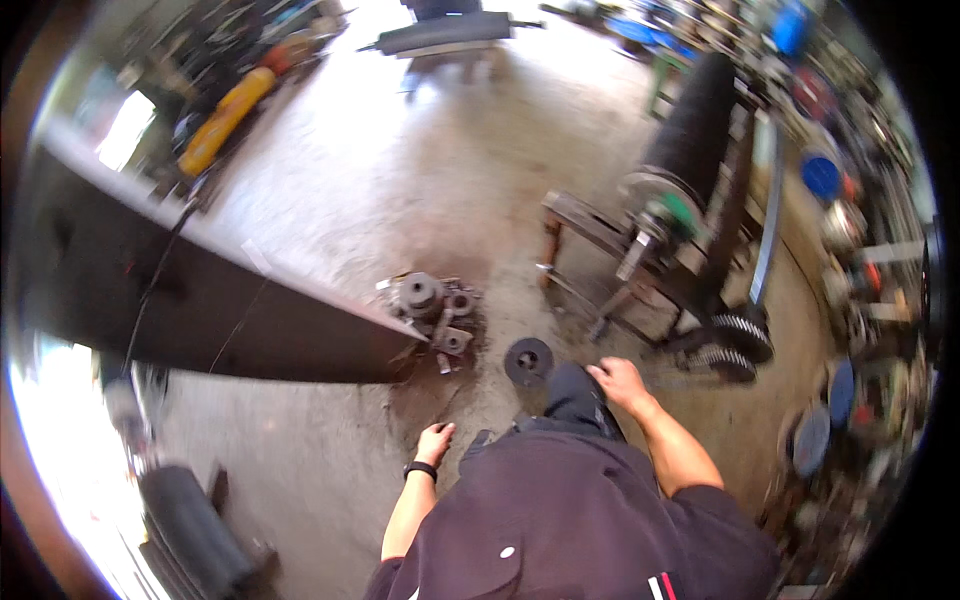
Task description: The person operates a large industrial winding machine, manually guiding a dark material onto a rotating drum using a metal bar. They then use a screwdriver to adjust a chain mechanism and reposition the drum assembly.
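Note:
My left hand point(435, 443), with a black band on its wrist, hangs low beside my body. Its fingers are curled in, and nothing shows in them. Beside my raised dark-clothed leg point(575, 392), my right hand point(618, 380) is loosely closed, and it too shows nothing held. On the floor just ahead of my leg lies a dark round disc point(515, 362) with a hole in its middle. Left of the disc sits a cluster of greasy metal parts, with a stepped round hub point(421, 293) and a smaller block point(453, 342).
A long dark metal beam or panel point(230, 300) reaches in from the left. To the right stands a metal frame point(590, 222) bearing a black roller point(695, 130), with toothed gears point(740, 335) at its near end. Another roller point(445, 35) is far ahead. Clutter lines the right wall.

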Tool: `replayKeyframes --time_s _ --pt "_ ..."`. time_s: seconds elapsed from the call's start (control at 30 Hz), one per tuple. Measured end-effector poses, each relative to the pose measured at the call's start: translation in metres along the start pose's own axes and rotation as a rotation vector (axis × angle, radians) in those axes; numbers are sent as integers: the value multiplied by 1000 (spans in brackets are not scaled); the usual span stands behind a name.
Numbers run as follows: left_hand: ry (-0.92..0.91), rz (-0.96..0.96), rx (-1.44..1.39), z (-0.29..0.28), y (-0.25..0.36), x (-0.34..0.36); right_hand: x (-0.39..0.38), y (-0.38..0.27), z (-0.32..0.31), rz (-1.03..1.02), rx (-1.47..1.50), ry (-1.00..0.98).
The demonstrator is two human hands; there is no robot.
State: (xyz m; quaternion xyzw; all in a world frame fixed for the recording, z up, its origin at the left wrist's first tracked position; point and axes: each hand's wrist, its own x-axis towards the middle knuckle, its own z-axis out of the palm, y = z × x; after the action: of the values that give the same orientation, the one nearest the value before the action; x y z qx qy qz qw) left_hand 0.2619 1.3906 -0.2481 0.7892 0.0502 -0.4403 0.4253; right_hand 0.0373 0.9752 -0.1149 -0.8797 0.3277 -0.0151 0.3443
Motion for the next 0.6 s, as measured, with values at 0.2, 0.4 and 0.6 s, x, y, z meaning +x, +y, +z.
replayKeyframes --time_s 0.2,0.4,0.6 --pt "-31 -62 -62 -26 6 16 -7 -31 -4 7 51 51" --pt "-71 -113 -151 -39 25 42 39 -59 -45 147 64 356" --pt "-128 -81 -131 -35 112 76 112 -50 -58 142 83 571"
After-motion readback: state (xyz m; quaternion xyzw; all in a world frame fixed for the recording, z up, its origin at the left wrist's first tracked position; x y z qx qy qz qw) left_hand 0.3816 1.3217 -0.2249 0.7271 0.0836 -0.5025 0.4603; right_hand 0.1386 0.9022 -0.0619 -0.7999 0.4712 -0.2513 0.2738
